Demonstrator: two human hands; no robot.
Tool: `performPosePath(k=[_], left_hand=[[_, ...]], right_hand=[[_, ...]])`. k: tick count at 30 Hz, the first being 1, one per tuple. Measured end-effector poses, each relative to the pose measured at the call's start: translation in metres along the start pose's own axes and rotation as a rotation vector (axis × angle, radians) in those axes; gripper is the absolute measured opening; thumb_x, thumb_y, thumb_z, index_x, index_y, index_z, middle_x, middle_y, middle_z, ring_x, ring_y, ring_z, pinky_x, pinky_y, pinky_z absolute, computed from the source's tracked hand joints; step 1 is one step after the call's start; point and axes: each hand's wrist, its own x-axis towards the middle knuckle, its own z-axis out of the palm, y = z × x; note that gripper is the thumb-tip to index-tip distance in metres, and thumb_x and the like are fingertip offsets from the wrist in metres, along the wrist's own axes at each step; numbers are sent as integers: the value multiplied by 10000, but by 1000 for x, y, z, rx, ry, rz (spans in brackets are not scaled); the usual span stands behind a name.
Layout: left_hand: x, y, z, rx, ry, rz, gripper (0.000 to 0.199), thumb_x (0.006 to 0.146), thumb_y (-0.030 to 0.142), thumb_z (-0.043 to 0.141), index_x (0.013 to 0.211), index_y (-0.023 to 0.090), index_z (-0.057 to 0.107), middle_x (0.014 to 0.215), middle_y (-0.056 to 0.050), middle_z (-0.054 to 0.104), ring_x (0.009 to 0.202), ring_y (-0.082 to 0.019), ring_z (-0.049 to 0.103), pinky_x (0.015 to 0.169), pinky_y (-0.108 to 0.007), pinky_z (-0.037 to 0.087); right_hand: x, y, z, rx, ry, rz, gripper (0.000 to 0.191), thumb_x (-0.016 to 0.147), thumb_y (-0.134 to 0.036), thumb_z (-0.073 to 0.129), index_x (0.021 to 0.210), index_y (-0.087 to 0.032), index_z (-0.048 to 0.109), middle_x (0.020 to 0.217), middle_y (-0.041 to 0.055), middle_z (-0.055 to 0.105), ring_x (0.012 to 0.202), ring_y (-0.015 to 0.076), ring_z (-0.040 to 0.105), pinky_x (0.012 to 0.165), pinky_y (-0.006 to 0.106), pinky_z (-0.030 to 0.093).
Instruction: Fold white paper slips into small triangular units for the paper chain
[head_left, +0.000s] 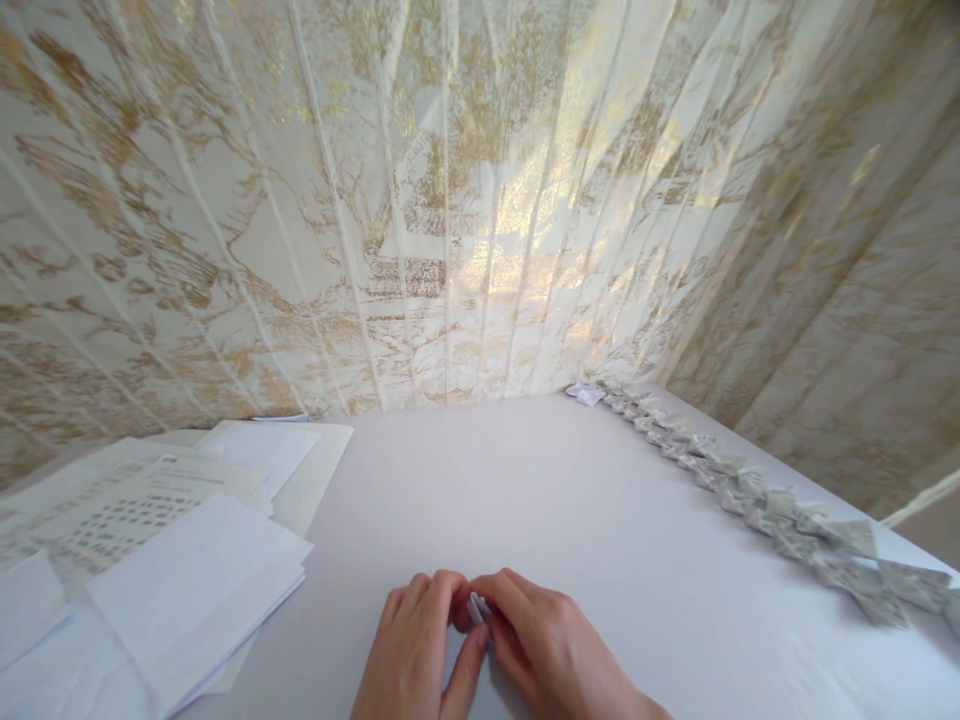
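gold-patterned wall covering (450,200) behind; below it, a white counter (465,490). we note loose papers (195,590) heaped at left, folded grey pieces (750,482) lined along the right edge. near side, middle: left hand (420,645) and right hand (551,640), fingertips together, both pinching a small folded paper (478,607).

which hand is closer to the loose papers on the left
Left. The left hand is to the right of the loose papers, apart from them; the right hand is farther right, beyond the left hand.
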Motion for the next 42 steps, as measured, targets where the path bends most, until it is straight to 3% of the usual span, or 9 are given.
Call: performPosePath(k=[5,12,16,21,31,37,42], left_hand=[[-2,1,2,50,5,27,45,883,209,471,881,241,502,813,2,575,775,-217,531,733,-371,395],[-1,2,1,182,-3,123,154,814,110,439,886,233,497,810,-4,579,773,-216,542,727,-366,390],[0,-2,0,262,-69,161,224,785,60,414,909,228,495,870,-24,589,836,-233,540,758,-379,394],[0,-11,-1,275,-193,198,251,780,37,432,922,223,524,926,-25,573,855,-223,532,753,-361,424],[0,-13,0,283,-125,327,296,804,-13,371,904,211,536,931,-28,576,850,-208,521,746,-346,424],[-1,-20,1,322,-114,440,251,804,4,436,910,201,549,902,-30,581,827,-210,513,724,-336,427],[-1,-20,2,367,-122,496,223,933,98,352,915,190,555,889,-42,584,809,-210,515,696,-323,421]], right_hand=[[-1,0,2,65,48,2,254,835,-28,428,999,-206,506,908,28,659,748,144,644,672,218,475],[0,1,2,-85,32,51,237,801,-15,432,916,-200,524,822,21,631,693,154,603,629,233,441],[0,5,-2,-93,10,43,226,810,-15,455,881,-206,551,833,17,631,731,156,602,662,230,433],[-2,8,-9,53,4,69,213,797,-24,510,870,-214,571,832,-5,604,732,138,569,676,212,411],[-1,14,-9,172,2,99,338,649,47,489,857,-213,547,847,-28,539,716,122,502,655,210,372],[-1,14,-22,219,-107,71,351,663,74,537,886,-188,604,938,14,585,848,147,551,780,226,414],[-2,13,-27,240,-125,53,347,703,75,576,938,-164,666,1006,51,610,962,166,575,886,235,421]])
